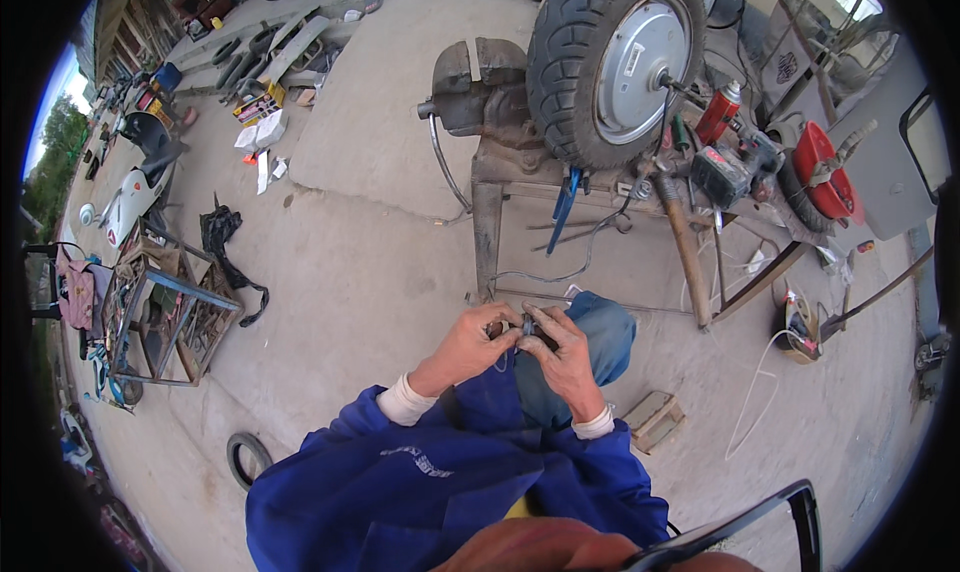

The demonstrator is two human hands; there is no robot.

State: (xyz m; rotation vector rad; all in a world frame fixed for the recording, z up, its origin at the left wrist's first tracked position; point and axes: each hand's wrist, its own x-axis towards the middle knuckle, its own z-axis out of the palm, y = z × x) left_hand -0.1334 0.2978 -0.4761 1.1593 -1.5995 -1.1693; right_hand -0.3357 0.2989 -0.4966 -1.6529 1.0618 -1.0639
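My left hand and my right hand meet over my bent knee. Both are closed, with fingertips pinching a small dark round part between them. It looks like metal, but the fingers cover most of it and its kind is unclear. A thin pale loop, perhaps wire or cord, hangs just below the left fingers. Ahead stands a workbench carrying a bench vise and a wheel with a thick black tyre and silver hub.
On the bench's right lie a red spray can, a cordless drill and a red bowl. A hammer leans down its front. A metal rack and a small tyre are at left; a small box lies at right.
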